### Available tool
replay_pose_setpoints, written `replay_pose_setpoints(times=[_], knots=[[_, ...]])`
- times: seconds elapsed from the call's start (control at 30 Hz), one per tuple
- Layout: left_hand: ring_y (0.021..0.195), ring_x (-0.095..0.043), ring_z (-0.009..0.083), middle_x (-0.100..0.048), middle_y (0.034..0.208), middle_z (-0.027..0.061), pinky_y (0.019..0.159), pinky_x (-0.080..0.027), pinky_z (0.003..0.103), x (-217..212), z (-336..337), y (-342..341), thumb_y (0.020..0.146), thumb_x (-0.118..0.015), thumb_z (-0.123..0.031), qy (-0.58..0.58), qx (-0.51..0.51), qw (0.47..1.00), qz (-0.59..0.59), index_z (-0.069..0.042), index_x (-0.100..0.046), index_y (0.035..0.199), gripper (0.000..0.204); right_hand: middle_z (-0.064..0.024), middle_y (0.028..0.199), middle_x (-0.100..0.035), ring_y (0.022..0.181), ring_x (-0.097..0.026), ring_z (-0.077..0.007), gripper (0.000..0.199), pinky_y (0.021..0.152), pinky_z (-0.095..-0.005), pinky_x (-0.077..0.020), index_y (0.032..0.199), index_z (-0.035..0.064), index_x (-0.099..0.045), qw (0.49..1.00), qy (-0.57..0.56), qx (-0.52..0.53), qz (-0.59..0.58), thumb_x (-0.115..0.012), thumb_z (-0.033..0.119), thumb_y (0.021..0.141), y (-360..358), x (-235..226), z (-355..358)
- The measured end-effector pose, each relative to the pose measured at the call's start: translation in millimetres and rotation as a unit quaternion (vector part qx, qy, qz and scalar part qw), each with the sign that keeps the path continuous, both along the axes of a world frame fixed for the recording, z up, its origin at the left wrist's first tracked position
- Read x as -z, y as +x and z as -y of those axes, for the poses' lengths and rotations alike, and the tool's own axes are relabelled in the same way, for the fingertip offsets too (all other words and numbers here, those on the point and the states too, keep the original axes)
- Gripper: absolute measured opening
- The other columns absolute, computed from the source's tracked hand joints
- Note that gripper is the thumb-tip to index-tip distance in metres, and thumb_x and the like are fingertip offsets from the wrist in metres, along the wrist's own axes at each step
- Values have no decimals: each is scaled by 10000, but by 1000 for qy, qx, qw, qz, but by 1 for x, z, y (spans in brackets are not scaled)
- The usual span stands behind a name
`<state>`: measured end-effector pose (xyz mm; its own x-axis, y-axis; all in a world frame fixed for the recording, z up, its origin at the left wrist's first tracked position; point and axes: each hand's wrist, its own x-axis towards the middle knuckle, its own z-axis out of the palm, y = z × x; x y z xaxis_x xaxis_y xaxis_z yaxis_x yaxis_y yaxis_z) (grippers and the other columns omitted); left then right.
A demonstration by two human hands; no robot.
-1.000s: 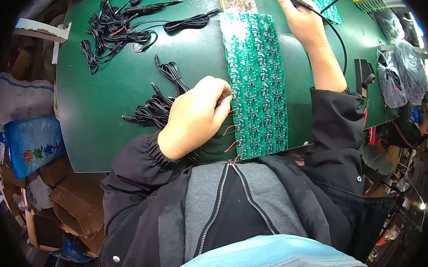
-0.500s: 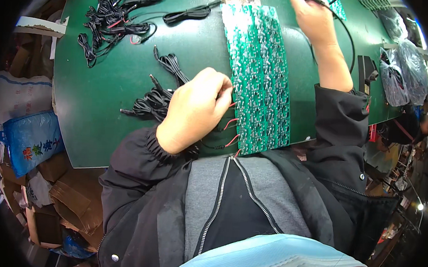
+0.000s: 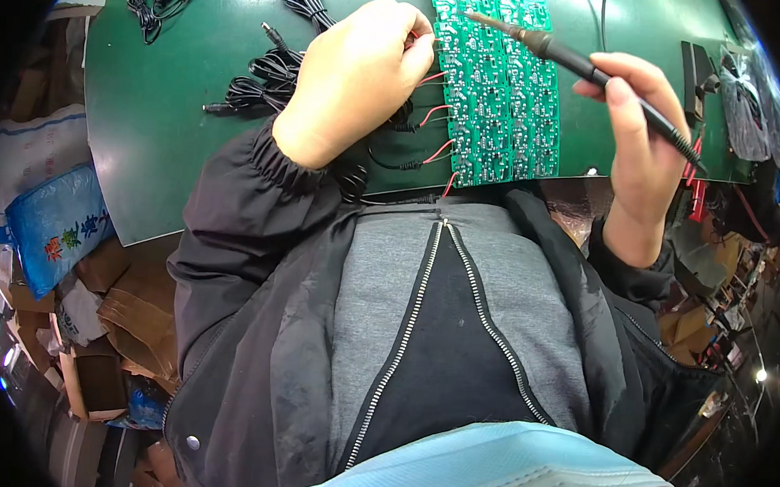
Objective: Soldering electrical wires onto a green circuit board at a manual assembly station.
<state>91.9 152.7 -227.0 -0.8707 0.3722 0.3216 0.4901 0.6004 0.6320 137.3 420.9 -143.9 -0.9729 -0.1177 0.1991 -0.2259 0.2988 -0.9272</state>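
Observation:
A long green panel of circuit boards (image 3: 494, 108), crowded with small parts, lies before me near the table's front edge. My left hand (image 3: 350, 78) is at its left edge, thumb and fingers pinched on a thin red wire (image 3: 438, 40); the fingers hide most of it. My right hand (image 3: 639, 124) grips a black soldering iron (image 3: 576, 61) like a pen. Its tip points left over the upper part of the panel, close to my left fingertips; whether it touches I cannot tell. Several red leads (image 3: 437, 114) join black cables (image 3: 399, 163) to the panel's left edge.
Coiled black cables (image 3: 266, 83) with plugs lie left of my left hand, with more bundles (image 3: 160, 2) at the far left. A black stand-like object (image 3: 696, 83) is on the right, beside clear plastic bags (image 3: 746, 103). Cardboard boxes (image 3: 139, 319) are beyond the table's left edge.
My right hand has come back from the far side with the soldering iron, now held over the panel. My left hand still pinches at the panel's edge. The view has shifted.

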Motion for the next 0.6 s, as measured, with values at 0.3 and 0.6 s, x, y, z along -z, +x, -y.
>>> replay_pose_setpoints(times=[0.3,0.6], knots=[[806,-682,285,-680,882,76,706,-549,390,3,-2,4,939,-655,-215,-3,-12,1000,-21,-84,-683,923,135,-100,1028,-716,914,-698,-143,185,826,-253,-547,1155,-53,-681,1000,-4,-21,5,-631,47,1007,24,10,5],[805,-681,339,-680,868,146,723,-545,398,-12,-5,6,900,-680,-114,33,-25,998,-37,-35,-685,939,89,-91,1035,-712,923,-694,-136,185,836,-250,-543,1161,-48,-683,999,-28,-9,13,-622,45,1013,22,12,7]])
